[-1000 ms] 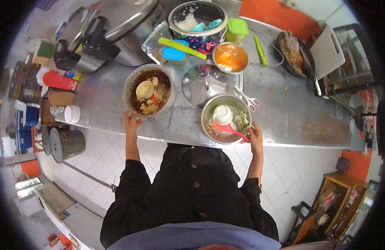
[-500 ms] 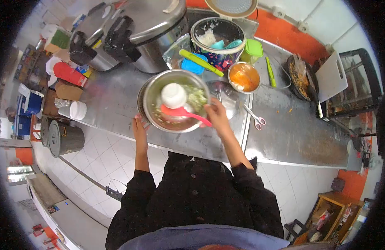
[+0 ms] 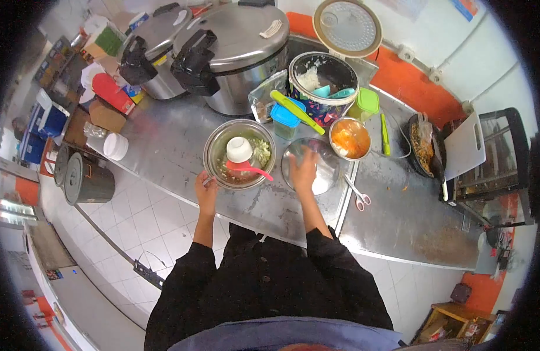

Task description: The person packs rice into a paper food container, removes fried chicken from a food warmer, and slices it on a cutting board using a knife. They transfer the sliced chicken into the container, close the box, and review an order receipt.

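Note:
A steel mixing bowl [image 3: 211,164] rests on the steel counter. In it are a white cup [image 3: 239,150], chopped pale green vegetables [image 3: 261,153] and a red spatula [image 3: 250,168], its handle over the rim. My left hand [image 3: 206,192] is beside the bowl's lower left rim, fingers slightly apart; whether it touches the rim I cannot tell. My right hand [image 3: 304,171], a little blurred, has its fingers spread over a shiny round metal lid or bowl [image 3: 323,175]. Touching there is hard to make out.
Behind stand large steel rice cookers [image 3: 237,35], a flowered rice pot [image 3: 323,111], a blue-lidded container [image 3: 286,120] and a small bowl of orange food [image 3: 350,138]. To the right are scissors [image 3: 359,196], a green-handled utensil [image 3: 385,134] and a wok [image 3: 423,143].
The mixing bowl has been lowered onto the counter. My right hand has let go of its rim and moved right, over the shiny metal round. The view has shifted too.

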`<state>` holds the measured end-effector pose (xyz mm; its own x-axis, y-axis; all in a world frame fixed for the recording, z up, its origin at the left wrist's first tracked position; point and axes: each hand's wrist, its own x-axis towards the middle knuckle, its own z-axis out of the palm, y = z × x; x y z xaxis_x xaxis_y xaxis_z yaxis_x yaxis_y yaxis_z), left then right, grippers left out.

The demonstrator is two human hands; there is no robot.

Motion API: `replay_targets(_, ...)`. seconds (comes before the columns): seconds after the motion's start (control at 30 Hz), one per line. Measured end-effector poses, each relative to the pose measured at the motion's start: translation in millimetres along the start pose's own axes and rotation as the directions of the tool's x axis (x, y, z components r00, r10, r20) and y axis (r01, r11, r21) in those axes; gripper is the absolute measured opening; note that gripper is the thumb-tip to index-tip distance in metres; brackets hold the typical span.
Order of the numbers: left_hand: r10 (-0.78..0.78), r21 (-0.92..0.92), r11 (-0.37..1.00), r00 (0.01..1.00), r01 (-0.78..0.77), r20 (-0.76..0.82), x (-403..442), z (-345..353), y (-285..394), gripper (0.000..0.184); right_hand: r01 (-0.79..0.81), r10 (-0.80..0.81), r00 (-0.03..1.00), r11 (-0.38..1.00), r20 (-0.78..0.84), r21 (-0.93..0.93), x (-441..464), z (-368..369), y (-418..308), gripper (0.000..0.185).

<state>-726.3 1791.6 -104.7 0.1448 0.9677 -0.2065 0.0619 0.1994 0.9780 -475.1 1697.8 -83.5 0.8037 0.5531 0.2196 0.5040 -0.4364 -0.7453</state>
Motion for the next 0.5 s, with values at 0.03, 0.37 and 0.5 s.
replay_targets(0.03,-0.001,-0.006,1.0,1.0,0.001,-0.007,0.2,0.1,-1.3,0.048,-0.096,0.093,0.994,0.994,-0.048,-0.058,-0.1,-5.4,11.8,0.04)
replay_targets(0.37,-0.036,-0.1,0.994,0.999,0.037,0.016,18.2,-9.2,-28.6,0.047,0.063,-0.07,0.991,0.996,-0.112,-0.065,-36.0,-48.6,54.9,0.028)
replay_targets(0.5,-0.061,-0.022,0.998,0.997,0.06,-0.044,22.9,-17.3,-26.0,0.044,-0.069,0.078,0.997,0.96,-0.025,0.273,-54.0,-96.7,27.4,0.029)
